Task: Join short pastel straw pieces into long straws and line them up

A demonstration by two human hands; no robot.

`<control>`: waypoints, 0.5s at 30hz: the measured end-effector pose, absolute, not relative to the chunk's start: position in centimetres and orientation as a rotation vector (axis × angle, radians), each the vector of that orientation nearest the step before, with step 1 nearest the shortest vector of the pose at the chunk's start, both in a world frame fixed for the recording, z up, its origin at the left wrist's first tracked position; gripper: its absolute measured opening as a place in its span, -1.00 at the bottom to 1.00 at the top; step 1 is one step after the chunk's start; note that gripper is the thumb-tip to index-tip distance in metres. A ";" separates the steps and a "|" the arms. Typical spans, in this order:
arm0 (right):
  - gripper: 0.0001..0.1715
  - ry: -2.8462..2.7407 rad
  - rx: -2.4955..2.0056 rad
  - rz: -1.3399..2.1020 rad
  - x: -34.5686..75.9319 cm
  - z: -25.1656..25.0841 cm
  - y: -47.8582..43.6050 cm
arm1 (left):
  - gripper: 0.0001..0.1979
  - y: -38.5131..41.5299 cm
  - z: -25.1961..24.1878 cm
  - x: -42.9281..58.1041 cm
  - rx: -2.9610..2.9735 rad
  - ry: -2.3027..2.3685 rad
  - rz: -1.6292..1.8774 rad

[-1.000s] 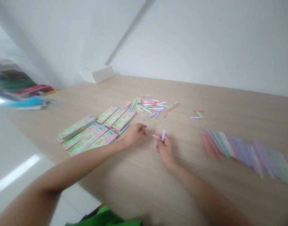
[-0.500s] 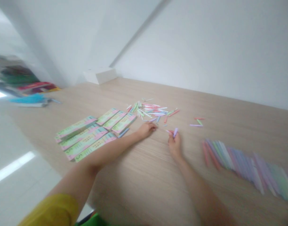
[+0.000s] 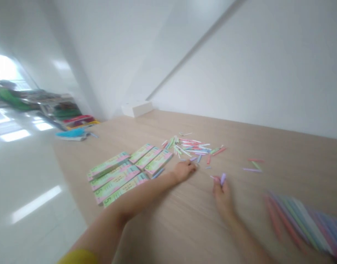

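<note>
Right hand [image 3: 223,198] is pinching a purple tube [image 3: 223,178], its long axis pointing far; left hand [image 3: 183,171], nearer the loose sticks [image 3: 194,147], is sitting on their near side, fingers bending, grip unclear.

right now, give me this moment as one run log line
left hand: beside loose sticks, grip unclear | right hand: holding purple piece | printed boxes: left of loose sticks

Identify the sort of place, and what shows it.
Probably an indoor workroom or classroom; can't tell which. Signs: a wide table, boxes and coloured sticks spread on it, and a blurred figure, seemingly in green, in the background.
</note>
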State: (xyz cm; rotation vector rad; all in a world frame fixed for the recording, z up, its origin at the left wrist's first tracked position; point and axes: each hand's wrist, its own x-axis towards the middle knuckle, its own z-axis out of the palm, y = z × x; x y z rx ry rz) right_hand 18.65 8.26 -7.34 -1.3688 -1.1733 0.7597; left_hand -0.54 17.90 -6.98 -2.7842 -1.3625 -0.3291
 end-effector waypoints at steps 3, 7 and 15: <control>-0.41 -1.162 -1.383 0.743 18.8 -7.8 8.5 | -0.67 17.5 -6.5 -0.3 -2.749 -1.382 -0.293; -0.40 -1.152 -1.372 0.769 18.8 -8.3 8.7 | -0.72 17.8 -4.5 -1.0 -2.763 -1.321 -0.268; -0.43 -1.066 -1.386 0.797 18.4 -7.9 8.4 | -0.75 26.9 1.8 -8.6 -2.353 -2.121 -0.265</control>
